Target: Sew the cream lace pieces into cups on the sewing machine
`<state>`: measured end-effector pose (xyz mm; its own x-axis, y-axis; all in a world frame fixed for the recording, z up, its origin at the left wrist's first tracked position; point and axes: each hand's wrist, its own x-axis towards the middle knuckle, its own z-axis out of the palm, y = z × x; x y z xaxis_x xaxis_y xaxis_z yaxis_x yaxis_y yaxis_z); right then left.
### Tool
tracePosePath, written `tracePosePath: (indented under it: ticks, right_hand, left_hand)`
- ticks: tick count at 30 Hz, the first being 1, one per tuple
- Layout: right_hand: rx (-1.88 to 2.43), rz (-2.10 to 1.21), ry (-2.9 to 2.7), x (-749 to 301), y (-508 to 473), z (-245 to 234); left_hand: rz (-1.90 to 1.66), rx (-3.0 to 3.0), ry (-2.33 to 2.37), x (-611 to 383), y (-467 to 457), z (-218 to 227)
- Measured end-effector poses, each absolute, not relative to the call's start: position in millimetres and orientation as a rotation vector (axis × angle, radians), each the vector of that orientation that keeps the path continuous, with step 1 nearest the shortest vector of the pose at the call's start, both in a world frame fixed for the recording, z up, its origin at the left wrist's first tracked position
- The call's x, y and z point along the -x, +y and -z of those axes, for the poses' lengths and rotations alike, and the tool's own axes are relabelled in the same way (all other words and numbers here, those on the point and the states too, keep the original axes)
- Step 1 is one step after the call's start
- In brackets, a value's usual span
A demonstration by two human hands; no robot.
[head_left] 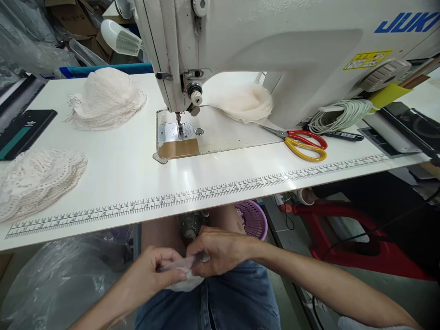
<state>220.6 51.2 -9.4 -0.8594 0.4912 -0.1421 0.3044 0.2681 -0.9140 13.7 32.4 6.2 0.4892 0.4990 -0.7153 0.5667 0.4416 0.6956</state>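
Both my hands are down in my lap, below the table's front edge, pinching one small white fabric piece. My left hand grips its left side with curled fingers. My right hand is closed over its top right part. The piece rests on my blue jeans. Above, a white sewing machine stands on the white table, its needle raised over the metal plate with no fabric under it.
Stacks of white lace pieces lie at the left edge and back left; a sheer stack sits behind the needle. Red and yellow scissors and coiled cord lie at the right. A purple basket and a red stool are under the table.
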Motion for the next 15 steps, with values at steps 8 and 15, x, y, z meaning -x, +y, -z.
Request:
tracePosePath:
  ticks: [8,15]
  right_hand:
    - [0.685,-2.079,-2.043,-244.4,60.6,15.3]
    - [0.628,-2.043,-2.097,-241.7,57.4,24.5]
  left_hand:
    - [0.092,-1.081,1.122,-7.8,34.6,-0.9]
    - [0.074,-1.021,1.097,-4.4,32.8,5.1]
